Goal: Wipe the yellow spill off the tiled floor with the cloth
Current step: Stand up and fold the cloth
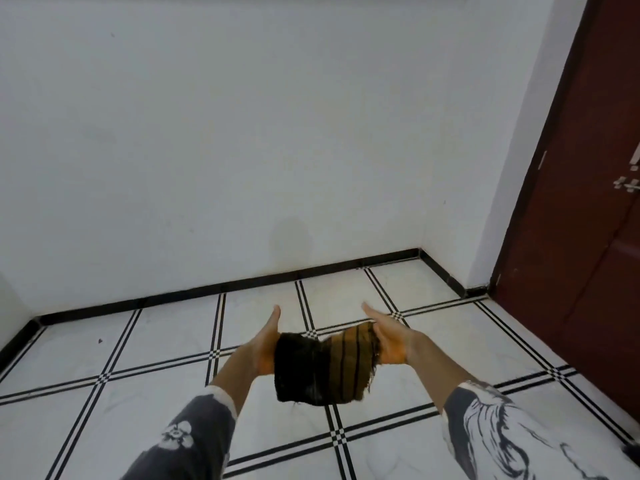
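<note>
head view: left hand (266, 341) and right hand (385, 336), fingers straight, palms sandwiching the dark brown-and-ochre striped cloth (322, 368) in the air above the white black-lined tiled floor (156, 344). it looks soft, light, floppy; better bunched in one fist. yellow spill not in sight. dark red door (588, 237) well off right, white wall (242, 133) ahead.

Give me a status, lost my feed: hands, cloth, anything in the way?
Left hand and right hand flat, fingers straight, pressing the cloth between palms. Cloth held off the tiled floor. No yellow spill in view. Nothing in the way.
</note>
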Demonstrator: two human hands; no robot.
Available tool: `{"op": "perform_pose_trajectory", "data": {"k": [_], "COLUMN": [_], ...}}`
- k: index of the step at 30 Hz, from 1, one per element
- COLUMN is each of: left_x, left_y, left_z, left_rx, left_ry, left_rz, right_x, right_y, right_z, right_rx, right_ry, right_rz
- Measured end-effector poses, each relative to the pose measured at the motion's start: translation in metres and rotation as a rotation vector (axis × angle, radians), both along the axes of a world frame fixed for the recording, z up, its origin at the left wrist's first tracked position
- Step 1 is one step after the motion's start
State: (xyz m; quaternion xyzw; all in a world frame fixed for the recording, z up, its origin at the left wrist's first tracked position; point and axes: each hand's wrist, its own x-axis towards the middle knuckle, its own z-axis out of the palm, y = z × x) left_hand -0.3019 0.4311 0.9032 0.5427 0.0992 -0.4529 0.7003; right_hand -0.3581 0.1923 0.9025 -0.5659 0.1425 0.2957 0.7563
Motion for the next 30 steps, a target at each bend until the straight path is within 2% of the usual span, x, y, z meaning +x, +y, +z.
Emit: {"op": "perform_pose_trajectory", "data": {"k": [2,4,6,8,10,14,17,19,21,26,30], "left_x": [0.003,0.012,0.016,0.014,0.014,0.013,0.015,0.018,0.02,0.02,0.022], "left_y": [0.009,0.018,0.024,0.027,0.029,0.027,0.026,0.026,0.026,0.025,0.024], "left_z": [0.003,0.015,0.019,0.018,0.016,0.016,0.024,0.029,0.034,0.044,0.043], "left_rx": [-0.119,-0.198,-0.089,0.145,0.302,0.229,0.137,0.051,0.006,0.104,0.315], "left_ry": [-0.055,-0.187,-0.241,-0.268,-0.334,-0.466,-0.529,-0.517,-0.528,-0.654,-0.852], "left_rz": [0.036,0.058,-0.031,-0.114,-0.096,0.052,0.107,0.129,0.094,-0.047,-0.096], "right_x": [0.0,0.005,0.008,0.008,0.007,0.01,0.013,0.014,0.017,0.026,0.035], "right_y": [-0.003,-0.004,0.001,0.004,0.004,0.0,-0.004,-0.005,-0.005,-0.006,-0.01], "right_z": [-0.005,0.001,0.002,-0.002,0.002,0.025,0.034,0.036,0.038,0.05,0.06], "right_rx": [0.01,-0.004,-0.137,-0.303,-0.421,-0.553,-0.46,-0.389,-0.4,-0.642,-0.907], "right_ry": [-0.067,-0.091,-0.028,0.049,0.028,-0.159,-0.233,-0.271,-0.327,-0.476,-0.606], "right_rz": [-0.081,-0.147,-0.092,-0.045,-0.065,-0.173,-0.224,-0.191,-0.141,-0.014,-0.018]}}
